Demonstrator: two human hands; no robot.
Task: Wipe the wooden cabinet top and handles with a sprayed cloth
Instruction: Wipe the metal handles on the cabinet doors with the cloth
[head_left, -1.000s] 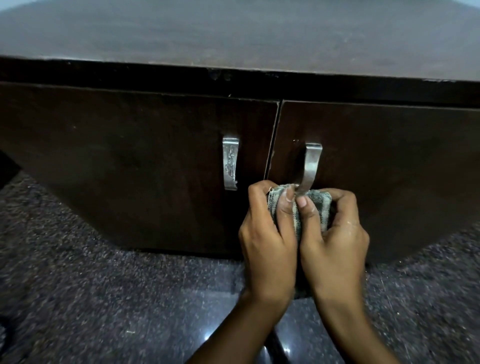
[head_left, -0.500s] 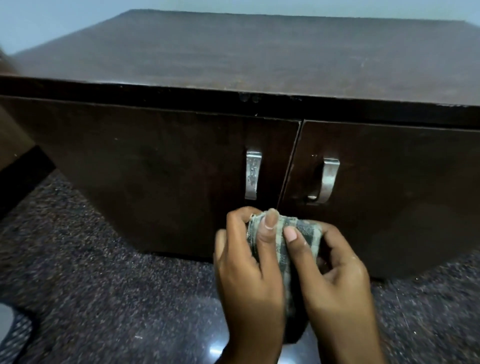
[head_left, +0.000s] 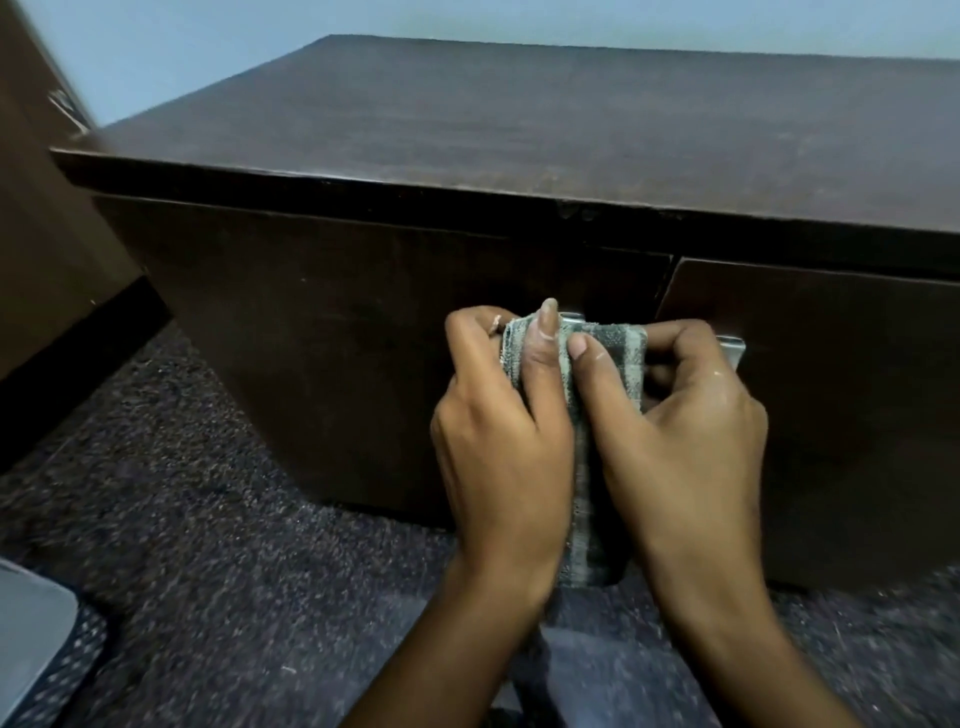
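Note:
A dark wooden cabinet fills the view, its bare top (head_left: 597, 130) stretching back to the wall. Both hands hold a grey checked cloth (head_left: 618, 358) against the front of the left door. My left hand (head_left: 498, 431) grips the cloth's left side, my right hand (head_left: 680, 441) its right side, thumbs on top. The cloth covers most of the left metal handle (head_left: 571, 318); only its top edge shows. The right door's metal handle (head_left: 731, 349) peeks out beside my right hand's knuckles. The cloth's tail hangs down between my wrists.
Dark speckled stone floor (head_left: 208, 519) lies in front of the cabinet. Another dark wooden piece (head_left: 47, 249) stands at the left, close to the cabinet's side. A grey object (head_left: 26, 623) sits at the lower left edge. A pale wall is behind.
Both hands with the cloth left the right handle, dropped below the doors' handles, then rose onto the left handle. The view shifted left and up, showing more of the top.

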